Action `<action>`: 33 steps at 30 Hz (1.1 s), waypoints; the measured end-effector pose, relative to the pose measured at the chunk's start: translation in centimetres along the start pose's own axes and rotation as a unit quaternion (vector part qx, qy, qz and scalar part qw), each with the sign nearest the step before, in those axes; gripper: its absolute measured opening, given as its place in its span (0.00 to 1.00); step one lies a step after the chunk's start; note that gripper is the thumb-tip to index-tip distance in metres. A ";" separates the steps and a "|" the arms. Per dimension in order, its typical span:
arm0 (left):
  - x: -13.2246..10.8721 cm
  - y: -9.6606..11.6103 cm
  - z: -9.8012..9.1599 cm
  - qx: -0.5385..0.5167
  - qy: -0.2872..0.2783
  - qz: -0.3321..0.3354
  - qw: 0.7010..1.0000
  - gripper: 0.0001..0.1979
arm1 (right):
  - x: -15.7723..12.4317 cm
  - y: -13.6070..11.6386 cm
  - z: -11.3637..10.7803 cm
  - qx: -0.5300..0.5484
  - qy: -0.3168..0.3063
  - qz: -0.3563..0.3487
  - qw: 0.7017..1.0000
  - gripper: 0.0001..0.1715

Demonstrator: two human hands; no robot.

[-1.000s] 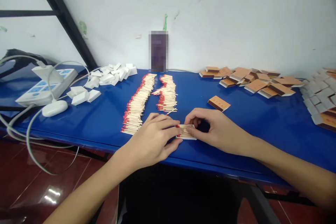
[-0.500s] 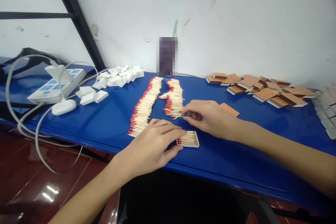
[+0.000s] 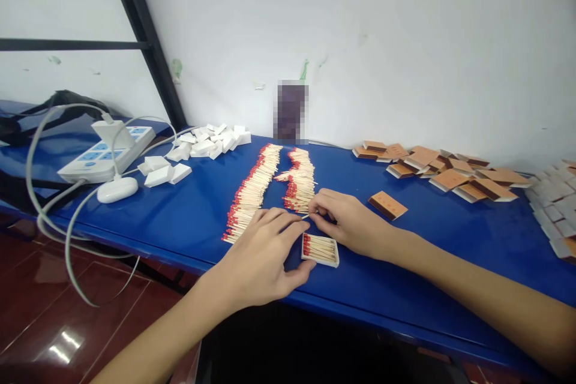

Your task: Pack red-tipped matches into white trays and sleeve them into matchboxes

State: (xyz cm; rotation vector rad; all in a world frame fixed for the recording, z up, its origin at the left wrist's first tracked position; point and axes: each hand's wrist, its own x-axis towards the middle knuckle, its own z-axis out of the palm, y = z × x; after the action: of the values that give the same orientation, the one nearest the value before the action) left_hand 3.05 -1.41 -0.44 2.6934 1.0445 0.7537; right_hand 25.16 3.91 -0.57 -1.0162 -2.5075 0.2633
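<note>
A white matchbox tray (image 3: 332, 259) lies near the table's front edge, filled with red-tipped matches (image 3: 318, 246). My left hand (image 3: 265, 258) curves around the tray's left end, thumb at its near corner and index finger by the far one. Just beyond the tray, my right hand (image 3: 344, 219) pinches a single match (image 3: 305, 216), whose stick points left toward my left fingers. Behind the hands is a short row of matches (image 3: 300, 180). A longer row of matches (image 3: 252, 189) slants to the left of it, its near end partly behind my left hand.
White trays (image 3: 204, 143) are heaped back left beside a power strip (image 3: 105, 153) with looping cables. One orange matchbox sleeve (image 3: 387, 205) lies right of my right hand, with a pile of sleeves (image 3: 450, 171) behind. Stacked boxes (image 3: 555, 204) stand far right on the blue table (image 3: 189, 225).
My right hand has drawn the match from the short row toward the tray. My left index finger has lifted off the tray's contents, baring more matches. The view has tilted slightly.
</note>
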 end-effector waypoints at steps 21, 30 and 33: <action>-0.1 0.4 -0.3 0.071 0.012 -0.025 0.997 0.19 | -0.4 -0.1 0.6 -0.010 0.022 0.028 0.999 0.04; 1.8 -1.9 -2.0 0.212 0.058 -0.033 0.975 0.13 | -0.9 -0.2 0.0 0.032 0.040 0.024 0.998 0.05; 2.9 -2.5 -2.2 0.236 0.040 -0.021 0.971 0.09 | -0.7 -0.1 0.0 0.025 0.057 0.038 0.997 0.04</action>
State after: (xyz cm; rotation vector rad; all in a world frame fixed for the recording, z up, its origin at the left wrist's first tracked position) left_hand 2.32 2.29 1.87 3.0319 1.4577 0.6803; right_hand 25.52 3.33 -0.72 -1.0761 -2.3520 0.2797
